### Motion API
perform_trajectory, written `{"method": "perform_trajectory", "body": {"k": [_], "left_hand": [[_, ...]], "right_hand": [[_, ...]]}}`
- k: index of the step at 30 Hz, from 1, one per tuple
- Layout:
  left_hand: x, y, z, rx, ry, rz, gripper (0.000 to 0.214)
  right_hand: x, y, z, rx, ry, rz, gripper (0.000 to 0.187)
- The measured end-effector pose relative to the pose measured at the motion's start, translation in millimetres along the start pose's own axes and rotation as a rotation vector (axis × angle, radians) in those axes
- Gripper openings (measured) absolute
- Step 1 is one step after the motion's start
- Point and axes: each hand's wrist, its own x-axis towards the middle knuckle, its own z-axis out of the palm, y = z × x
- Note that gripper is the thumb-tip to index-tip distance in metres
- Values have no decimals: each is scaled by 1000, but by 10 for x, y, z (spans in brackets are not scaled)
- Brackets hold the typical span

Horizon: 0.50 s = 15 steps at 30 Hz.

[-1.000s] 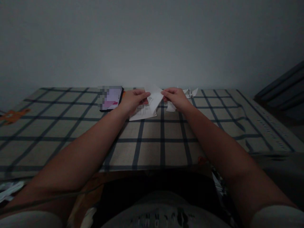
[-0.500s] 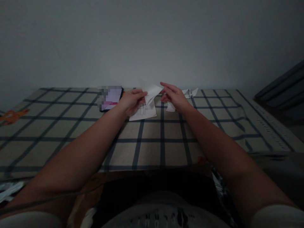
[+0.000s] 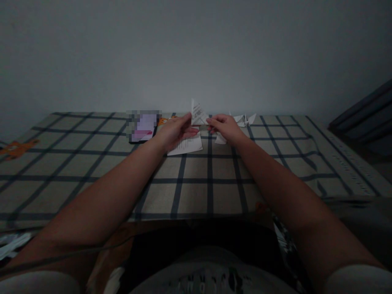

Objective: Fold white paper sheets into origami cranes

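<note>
A folded piece of printed paper (image 3: 199, 115) is held up above the far part of the table, with lines of print facing me. My right hand (image 3: 225, 127) pinches its lower right corner between thumb and fingers. At the paper's left edge, my left hand (image 3: 175, 131) is closed on it, the lower fingers spread a little beneath. Below the left hand lies a flat printed sheet (image 3: 190, 146), partly covered by that hand. A small white paper piece (image 3: 220, 139) rests under the right hand.
A folded white paper shape with pointed ends (image 3: 244, 119) lies behind my right hand. To the left is a phone (image 3: 145, 122) with a lit screen, partly pixelated. A checked cloth (image 3: 196, 192) covers the table, which meets a plain wall (image 3: 196, 53).
The folded paper has been turned, so its printed side now shows instead of the blank one. My right fingers have come in from beside the paper and closed on its corner.
</note>
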Motion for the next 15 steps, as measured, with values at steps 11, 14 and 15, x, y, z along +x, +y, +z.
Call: {"method": "perform_trajectory", "body": {"k": [11,14,15], "left_hand": [[-34,-41,-17,86,1,97,10],[-35,-32,-18,103,-30,42,5],[-43,-29,-14,119,-58,16,4]], "right_hand": [[-3,-18,25,-2,-48,35,22],[7,-43,26,31,23,19,29],[5,-55,27,43,43,15,30]]}}
